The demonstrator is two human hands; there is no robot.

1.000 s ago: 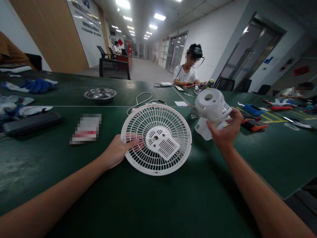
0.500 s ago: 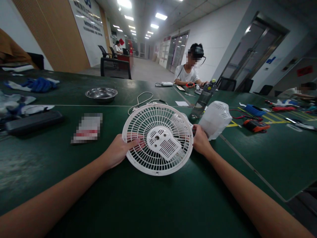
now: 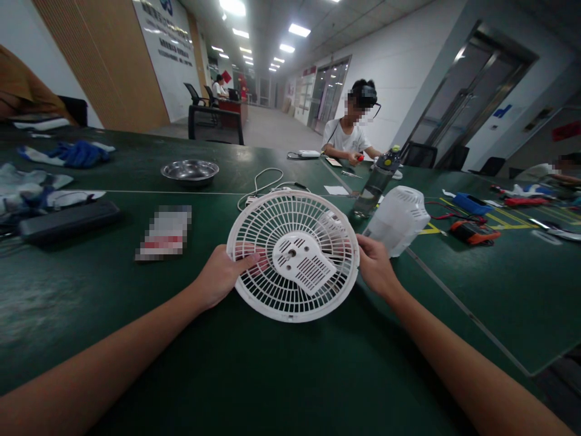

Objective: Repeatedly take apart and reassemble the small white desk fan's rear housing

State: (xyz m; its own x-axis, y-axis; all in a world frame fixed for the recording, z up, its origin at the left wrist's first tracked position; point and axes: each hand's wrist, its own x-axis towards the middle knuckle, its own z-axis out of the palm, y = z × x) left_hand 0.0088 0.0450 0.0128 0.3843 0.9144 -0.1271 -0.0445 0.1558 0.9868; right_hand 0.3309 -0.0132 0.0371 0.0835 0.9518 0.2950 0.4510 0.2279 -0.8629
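A round white fan grille [image 3: 305,261] with a slotted motor cover at its centre is held tilted toward me above the green table. My left hand [image 3: 218,274] is closed on the grille's left rim, the thumb in front and the fingers behind the bars. At the right rim, my right hand [image 3: 376,264] grips the grille, with its fingertips partly hidden behind the edge. Part of a white body shows through the bars at the upper right. Just beyond my right hand stands a translucent white plastic housing [image 3: 399,219].
A dark bottle [image 3: 373,189] stands behind the housing. A steel bowl [image 3: 190,172], a blurred packet [image 3: 164,235], a black case [image 3: 70,221] and blue-white gloves [image 3: 84,154] lie leftward. A cable [image 3: 256,181] lies behind the grille. Rightward is an orange meter [image 3: 474,231]. A co-worker [image 3: 347,136] sits opposite.
The whole view has shifted slightly, so things appear a little farther right. My right hand's fingers have shifted along the grille's right rim. The co-worker's hands have moved.
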